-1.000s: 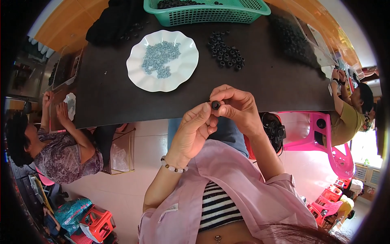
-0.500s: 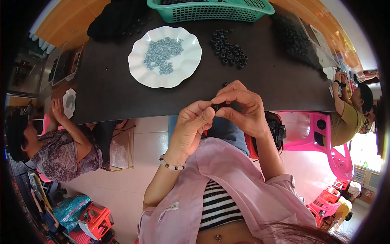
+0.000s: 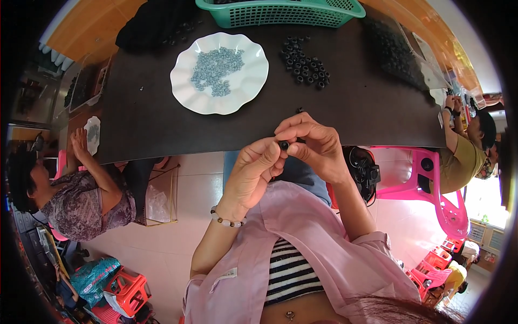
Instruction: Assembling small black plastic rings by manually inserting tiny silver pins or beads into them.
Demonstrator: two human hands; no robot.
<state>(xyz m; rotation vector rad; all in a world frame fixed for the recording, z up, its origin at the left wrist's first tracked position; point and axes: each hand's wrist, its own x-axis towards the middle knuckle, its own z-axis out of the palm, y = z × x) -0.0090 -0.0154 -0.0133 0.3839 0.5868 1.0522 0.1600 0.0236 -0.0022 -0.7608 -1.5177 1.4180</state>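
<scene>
Between my two hands, just off the table's near edge, is a small black ring-shaped piece (image 3: 284, 145) with its round hole facing up. My left hand (image 3: 256, 164) pinches it between thumb and fingers. From the other side, the thumb and fingertips of my right hand (image 3: 315, 144) close in on it; whether they hold anything else is hidden. Farther off, a white scalloped plate (image 3: 183, 81) bears many small clear bluish pieces (image 3: 216, 67). Right of the plate lies a loose group of similar black ring pieces (image 3: 305, 66). One more black piece (image 3: 300, 110) sits just beyond my right hand.
A green plastic basket (image 3: 280, 17) stands at the dark table's (image 3: 372, 119) far edge. Black cloth (image 3: 143, 32) lies far left, a bag of black pieces (image 3: 394, 54) far right. Co-workers sit left (image 3: 86, 205) and right (image 3: 458, 156). A pink chair (image 3: 418, 181) is to my right.
The black piece has turned so its hole shows more plainly. My right hand has shifted slightly left, with its fingers a little lower. The left co-worker's hands have moved slightly.
</scene>
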